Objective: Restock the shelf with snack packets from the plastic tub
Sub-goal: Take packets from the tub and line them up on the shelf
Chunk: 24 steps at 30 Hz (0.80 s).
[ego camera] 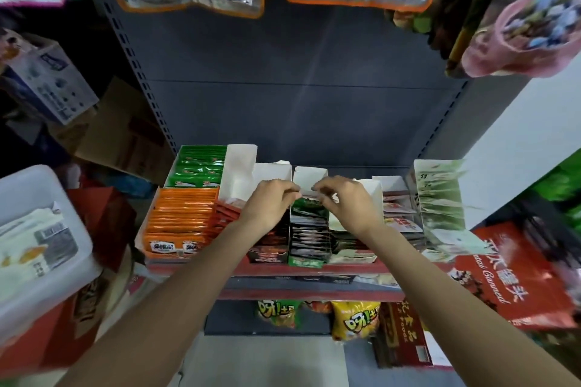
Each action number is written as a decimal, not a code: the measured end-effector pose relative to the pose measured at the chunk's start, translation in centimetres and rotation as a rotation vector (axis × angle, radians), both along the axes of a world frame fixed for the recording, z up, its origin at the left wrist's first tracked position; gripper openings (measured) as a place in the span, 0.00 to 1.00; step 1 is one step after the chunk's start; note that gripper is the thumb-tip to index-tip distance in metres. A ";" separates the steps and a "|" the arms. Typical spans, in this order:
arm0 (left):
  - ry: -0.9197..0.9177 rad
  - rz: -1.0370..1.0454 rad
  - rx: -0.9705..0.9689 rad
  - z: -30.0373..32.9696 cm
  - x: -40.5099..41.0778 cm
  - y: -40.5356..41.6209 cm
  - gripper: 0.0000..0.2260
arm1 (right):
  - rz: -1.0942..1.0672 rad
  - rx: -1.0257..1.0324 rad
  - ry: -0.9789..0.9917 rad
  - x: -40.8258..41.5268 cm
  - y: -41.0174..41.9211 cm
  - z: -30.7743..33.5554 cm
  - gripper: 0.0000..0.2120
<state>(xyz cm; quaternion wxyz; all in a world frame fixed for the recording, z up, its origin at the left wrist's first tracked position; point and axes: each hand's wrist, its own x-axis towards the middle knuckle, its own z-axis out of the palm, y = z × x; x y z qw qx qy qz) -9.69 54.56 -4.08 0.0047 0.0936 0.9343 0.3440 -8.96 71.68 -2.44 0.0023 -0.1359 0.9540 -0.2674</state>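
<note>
Both hands, left point(271, 198) and right point(345, 203), pinched a green packet point(309, 203) mid-frame on the shelf point(314, 269) (label unreadable); plastic tub point(37, 192) sat at left edge.

Red-edged metal shelf point(308, 269) carrying open cardboard display boxes of flat snack packets point(309, 229) standing on edge in rows: orange, green, red, dark. Translucent white plastic tub point(34, 179) at left, holding pale packets.
</note>
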 end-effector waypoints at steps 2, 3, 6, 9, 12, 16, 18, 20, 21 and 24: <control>0.063 0.029 0.005 0.0 0.2 0.1 0.09 | -0.026 0.107 -0.019 -0.3 -0.2 0.0 0.07; 0.086 0.029 -0.020 0.0 0.3 0.2 0.08 | -0.036 0.158 -0.057 -0.5 -0.3 -0.2 0.07; 0.035 -0.021 -0.186 0.4 0.3 0.2 0.06 | -0.009 0.180 -0.214 -0.8 -0.9 -0.7 0.09; -0.021 0.005 -0.146 0.9 0.4 -0.9 0.08 | -0.043 0.065 -0.199 -0.7 -1.8 -0.2 0.15; -0.016 0.091 -0.016 2.0 1.4 -3.2 0.07 | -0.066 -0.076 -0.123 -0.2 -3.9 1.3 0.16; 0.017 0.258 0.170 3.3 4.1 -8.9 0.06 | 0.054 -0.157 -0.067 0.8 -9.9 3.0 0.16; 0.052 0.370 0.188 3.6 6.1 -13.1 0.06 | 0.144 -0.163 -0.058 1.9 -14.3 3.6 0.16; 0.075 0.491 0.168 3.4 8.3 -18.0 0.06 | 0.253 -0.145 -0.049 3.1 -19.2 3.8 0.17; 0.080 0.552 0.163 3.0 9.5 -20.8 0.06 | 0.316 -0.128 -0.045 3.8 -21.9 3.8 0.17; 0.060 0.684 0.108 1.9 13.2 -29.4 0.09 | 0.469 -0.100 -0.083 6.1 -30.7 3.6 0.18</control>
